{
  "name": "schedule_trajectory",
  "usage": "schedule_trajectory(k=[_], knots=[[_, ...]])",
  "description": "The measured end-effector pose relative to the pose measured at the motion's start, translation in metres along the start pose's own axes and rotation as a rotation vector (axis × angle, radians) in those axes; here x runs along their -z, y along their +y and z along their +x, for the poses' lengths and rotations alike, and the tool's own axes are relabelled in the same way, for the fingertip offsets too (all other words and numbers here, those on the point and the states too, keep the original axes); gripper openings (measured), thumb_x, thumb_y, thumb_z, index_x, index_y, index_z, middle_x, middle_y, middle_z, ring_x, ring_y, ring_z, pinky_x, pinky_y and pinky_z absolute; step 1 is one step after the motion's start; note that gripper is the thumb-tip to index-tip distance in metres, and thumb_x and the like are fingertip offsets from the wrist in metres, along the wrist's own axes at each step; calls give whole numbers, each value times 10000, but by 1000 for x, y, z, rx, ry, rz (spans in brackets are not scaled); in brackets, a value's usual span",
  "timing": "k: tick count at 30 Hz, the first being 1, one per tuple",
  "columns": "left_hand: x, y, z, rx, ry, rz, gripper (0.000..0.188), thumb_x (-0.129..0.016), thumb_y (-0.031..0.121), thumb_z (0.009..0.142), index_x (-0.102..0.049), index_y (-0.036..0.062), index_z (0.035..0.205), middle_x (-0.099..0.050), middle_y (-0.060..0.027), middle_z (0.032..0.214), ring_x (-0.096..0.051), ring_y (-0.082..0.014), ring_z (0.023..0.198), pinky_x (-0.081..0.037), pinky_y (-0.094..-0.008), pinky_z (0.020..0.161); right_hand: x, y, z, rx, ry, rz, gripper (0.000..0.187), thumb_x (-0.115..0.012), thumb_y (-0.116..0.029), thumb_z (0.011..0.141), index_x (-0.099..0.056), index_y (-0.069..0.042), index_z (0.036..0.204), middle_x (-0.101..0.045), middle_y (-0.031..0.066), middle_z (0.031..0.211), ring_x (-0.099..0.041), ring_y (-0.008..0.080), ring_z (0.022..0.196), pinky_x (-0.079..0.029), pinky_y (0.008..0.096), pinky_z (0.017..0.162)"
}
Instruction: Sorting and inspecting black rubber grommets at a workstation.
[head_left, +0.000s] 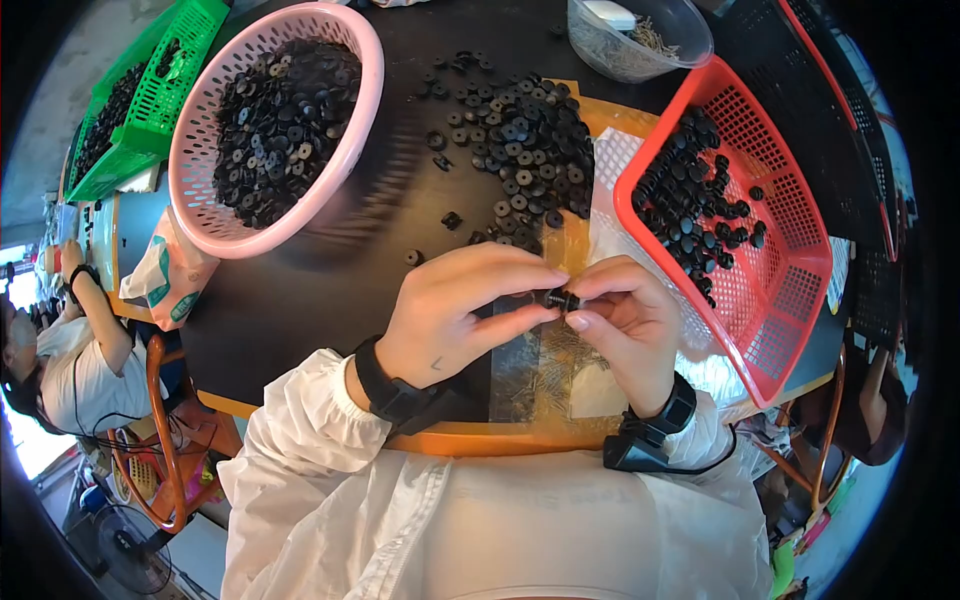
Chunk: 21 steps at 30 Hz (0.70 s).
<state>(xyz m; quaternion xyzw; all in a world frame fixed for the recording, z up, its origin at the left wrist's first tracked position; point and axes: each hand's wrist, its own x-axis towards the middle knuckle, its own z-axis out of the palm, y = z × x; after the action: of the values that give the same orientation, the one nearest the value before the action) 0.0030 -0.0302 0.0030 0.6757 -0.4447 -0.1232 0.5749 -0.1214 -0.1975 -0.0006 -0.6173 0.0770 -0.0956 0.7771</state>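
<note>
Above the near part of the table, my left hand (pixel 455 310) and my right hand (pixel 630 320) meet fingertip to fingertip. Between them they pinch a small black round plastic part (pixel 562 300), with thumb and fingers of both hands closed on it; its finer shape is mostly covered. Just beyond my hands lies a loose pile of black disc-shaped parts with centre holes (pixel 525 150). Beneath my hands, many thin metal pins (pixel 560 370) are scattered over a clear and brown patch of the table top.
At the left stands a pink basket (pixel 365 100) full of black parts, with a green crate (pixel 165 130) beyond it. A red basket (pixel 780 330) holding black knobs is at the right. A clear tub (pixel 640 60) of pins sits behind. Another person (pixel 80 360) works at far left.
</note>
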Motion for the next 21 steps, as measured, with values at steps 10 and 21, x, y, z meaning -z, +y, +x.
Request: schedule_trajectory(k=[10, 21], knots=[[1, -1, 0, -38, -15, -29, 341, -827, 37, 705, -685, 7, 1014, -686, -128, 971, -671, -214, 837, -547, -299, 745, -2, -1, -1, -35, 20, -46, 223, -676, 87, 833, -623, 42, 1045, -588, 107, 1088, -628, 182, 1013, -564, 310, 870], [-2, -4, -5, -23, 28, -83, 277, -781, 12, 718, -683, 34, 976, -683, -87, 959, -658, -237, 862, -531, -310, 748, -2, -4, -2, 36, -25, -80, 232, -691, 108, 804, -630, 42, 1018, -589, 132, 1091, -638, 206, 1017, -574, 318, 880]])
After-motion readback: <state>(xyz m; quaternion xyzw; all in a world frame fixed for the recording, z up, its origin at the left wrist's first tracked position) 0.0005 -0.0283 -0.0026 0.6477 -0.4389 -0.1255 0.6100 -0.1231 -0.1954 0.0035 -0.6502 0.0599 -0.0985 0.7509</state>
